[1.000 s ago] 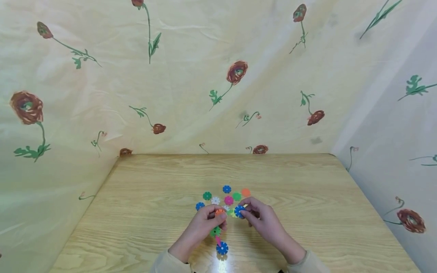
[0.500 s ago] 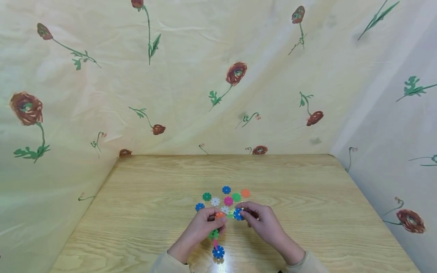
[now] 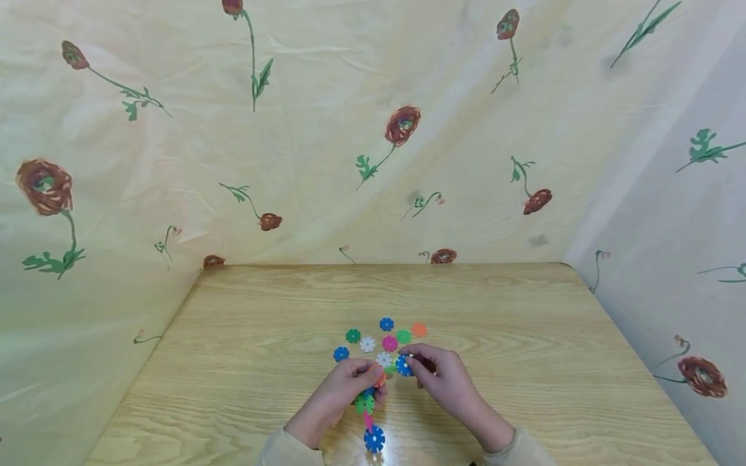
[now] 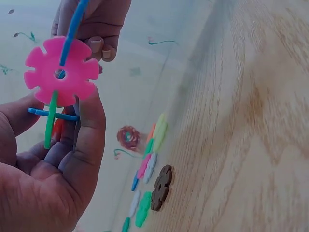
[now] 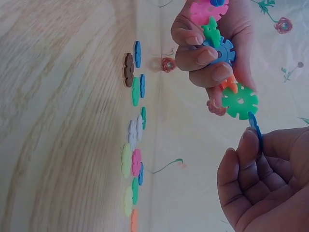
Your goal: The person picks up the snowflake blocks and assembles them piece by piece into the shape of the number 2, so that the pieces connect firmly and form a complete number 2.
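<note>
My left hand [image 3: 340, 391] grips a chain of notched plastic discs near an orange disc [image 5: 230, 83] and a blue disc [image 5: 222, 51]. From its lower side hang a green disc [image 3: 365, 404], a pink disc [image 4: 60, 67] and, at the end, a blue disc [image 3: 375, 439]. Past the orange piece, a bright green disc [image 5: 240, 102] sticks out toward the right. Between thumb and fingertips, my right hand [image 3: 451, 385] pinches another blue disc [image 5: 255, 126]. Its edge meets the rim of that bright green disc in the right wrist view.
Loose discs lie on the wooden table [image 3: 262, 310] beyond the hands, among them a dark green disc [image 3: 353, 336], a white disc [image 3: 367, 344], a pink disc [image 3: 390, 343] and an orange disc [image 3: 419, 330]. A flower-printed cloth [image 3: 320, 129] hangs behind and along the sides.
My right hand has moved slightly left and nearer the left hand with its blue disc. The left hand has tilted the chain, whose hanging end has shifted down toward me.
</note>
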`<state>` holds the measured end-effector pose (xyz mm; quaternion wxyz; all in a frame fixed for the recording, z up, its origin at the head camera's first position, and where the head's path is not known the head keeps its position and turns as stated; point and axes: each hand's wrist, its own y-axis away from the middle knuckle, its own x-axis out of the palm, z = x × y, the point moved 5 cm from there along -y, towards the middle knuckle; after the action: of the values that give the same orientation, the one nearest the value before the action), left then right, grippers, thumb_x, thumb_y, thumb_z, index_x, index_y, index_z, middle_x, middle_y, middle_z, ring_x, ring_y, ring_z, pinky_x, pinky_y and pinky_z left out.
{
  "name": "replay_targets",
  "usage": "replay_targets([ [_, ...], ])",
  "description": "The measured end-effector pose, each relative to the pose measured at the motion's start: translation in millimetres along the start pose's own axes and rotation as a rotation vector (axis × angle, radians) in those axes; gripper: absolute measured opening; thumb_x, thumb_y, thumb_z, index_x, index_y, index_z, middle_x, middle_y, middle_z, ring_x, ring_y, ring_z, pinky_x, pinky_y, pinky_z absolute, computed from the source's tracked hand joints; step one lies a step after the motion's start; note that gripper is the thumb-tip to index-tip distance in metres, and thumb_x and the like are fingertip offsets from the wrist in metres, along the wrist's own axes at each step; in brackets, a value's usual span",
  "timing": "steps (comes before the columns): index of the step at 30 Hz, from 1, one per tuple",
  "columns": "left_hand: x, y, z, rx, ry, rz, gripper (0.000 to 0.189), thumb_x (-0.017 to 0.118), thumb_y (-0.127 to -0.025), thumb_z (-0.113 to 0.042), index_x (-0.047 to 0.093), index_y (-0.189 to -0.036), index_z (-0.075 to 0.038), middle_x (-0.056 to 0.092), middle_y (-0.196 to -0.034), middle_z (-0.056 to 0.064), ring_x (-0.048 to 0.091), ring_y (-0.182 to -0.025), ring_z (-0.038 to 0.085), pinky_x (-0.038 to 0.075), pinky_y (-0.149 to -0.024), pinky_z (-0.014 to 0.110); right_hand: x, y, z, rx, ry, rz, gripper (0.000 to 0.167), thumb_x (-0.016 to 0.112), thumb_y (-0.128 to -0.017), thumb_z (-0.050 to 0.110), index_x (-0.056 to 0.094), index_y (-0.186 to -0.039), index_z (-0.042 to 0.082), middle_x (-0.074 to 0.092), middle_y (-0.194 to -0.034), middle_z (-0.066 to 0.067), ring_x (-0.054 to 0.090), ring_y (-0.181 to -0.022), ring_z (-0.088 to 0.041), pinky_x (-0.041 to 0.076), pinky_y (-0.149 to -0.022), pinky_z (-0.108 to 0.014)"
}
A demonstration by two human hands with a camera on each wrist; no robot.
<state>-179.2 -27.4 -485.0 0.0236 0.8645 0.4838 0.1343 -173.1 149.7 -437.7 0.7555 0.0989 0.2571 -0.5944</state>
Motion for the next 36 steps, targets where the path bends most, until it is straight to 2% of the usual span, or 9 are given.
replay_targets([
  [8,2.7,1.6,-1.5,-0.017,-0.040,-0.042,0.034,0.060,-0.098,-0.019,0.061,-0.102,0.015,0.067,-0.078,0.006,0.064,-0.071,0.014,0.056,-0.069,0.032,5.1,0.4,-0.4,0.008,-0.038,0.038,0.016,0.059,-0.097,0.005,0.069,-0.109,0.003,0.063,-0.073,-0.003,0.056,-0.057,-0.012,0.048,-0.048,-0.025],
  [13,1.2,1.3,-3.3,-0.022,-0.100,-0.082,0.029,0.061,-0.097,-0.015,0.063,-0.100,0.015,0.069,-0.079,0.010,0.063,-0.069,0.013,0.054,-0.067,0.028,10.5,0.8,0.2,-0.020,0.000,0.033,0.014,0.059,-0.096,0.003,0.069,-0.105,0.000,0.060,-0.069,-0.002,0.055,-0.055,-0.008,0.045,-0.045,-0.024],
  [17,0.2,0.8,-4.9,-0.010,-0.133,-0.091,0.029,0.062,-0.096,-0.013,0.063,-0.098,0.016,0.069,-0.076,0.010,0.061,-0.065,0.012,0.052,-0.063,0.025,14.9,0.4,0.8,-0.039,0.018,0.029,0.014,0.058,-0.097,0.004,0.070,-0.105,0.001,0.060,-0.070,-0.004,0.055,-0.055,-0.008,0.046,-0.045,-0.024],
  [21,0.0,1.1,-4.3,-0.010,-0.124,-0.063,0.031,0.062,-0.097,-0.017,0.064,-0.102,0.014,0.069,-0.078,0.008,0.061,-0.066,0.012,0.052,-0.064,0.025,15.2,-0.7,-3.0,-0.018,-0.012,0.038,0.016,0.056,-0.098,0.004,0.070,-0.106,0.003,0.061,-0.071,-0.002,0.055,-0.056,-0.009,0.046,-0.046,-0.025],
  [26,2.1,0.8,-3.3,0.001,-0.101,0.034,0.037,0.061,-0.098,-0.023,0.062,-0.122,0.006,0.068,-0.092,0.009,0.064,-0.072,0.014,0.055,-0.066,0.029,14.6,-3.6,-8.3,-0.012,-0.072,0.085,0.017,0.056,-0.099,0.009,0.068,-0.110,0.005,0.061,-0.072,-0.005,0.055,-0.056,-0.011,0.046,-0.047,-0.025],
  [29,2.1,1.2,-1.0,0.003,-0.087,0.055,0.040,0.060,-0.098,-0.021,0.057,-0.130,0.003,0.067,-0.096,0.009,0.065,-0.074,0.015,0.056,-0.066,0.030,15.4,-5.5,-11.5,0.001,-0.082,0.104,0.020,0.054,-0.101,0.012,0.066,-0.115,0.004,0.061,-0.073,-0.008,0.055,-0.057,-0.013,0.045,-0.047,-0.025],
  [33,-1.6,1.9,0.4,0.005,-0.070,0.006,0.037,0.059,-0.099,-0.021,0.059,-0.127,0.002,0.067,-0.098,0.012,0.065,-0.073,0.016,0.056,-0.067,0.031,12.0,-11.8,-17.8,0.052,-0.053,0.031,0.021,0.050,-0.103,0.012,0.068,-0.110,0.002,0.061,-0.075,-0.009,0.056,-0.055,-0.016,0.047,-0.047,-0.027],
  [36,-6.0,2.7,-1.0,0.011,-0.060,-0.044,0.037,0.058,-0.099,-0.024,0.059,-0.126,0.001,0.066,-0.100,0.014,0.065,-0.073,0.016,0.057,-0.070,0.033,8.2,-18.3,-23.0,0.087,0.056,-0.039,0.014,0.057,-0.099,0.008,0.070,-0.102,0.003,0.062,-0.077,-0.006,0.053,-0.052,-0.016,0.046,-0.047,-0.026],
])
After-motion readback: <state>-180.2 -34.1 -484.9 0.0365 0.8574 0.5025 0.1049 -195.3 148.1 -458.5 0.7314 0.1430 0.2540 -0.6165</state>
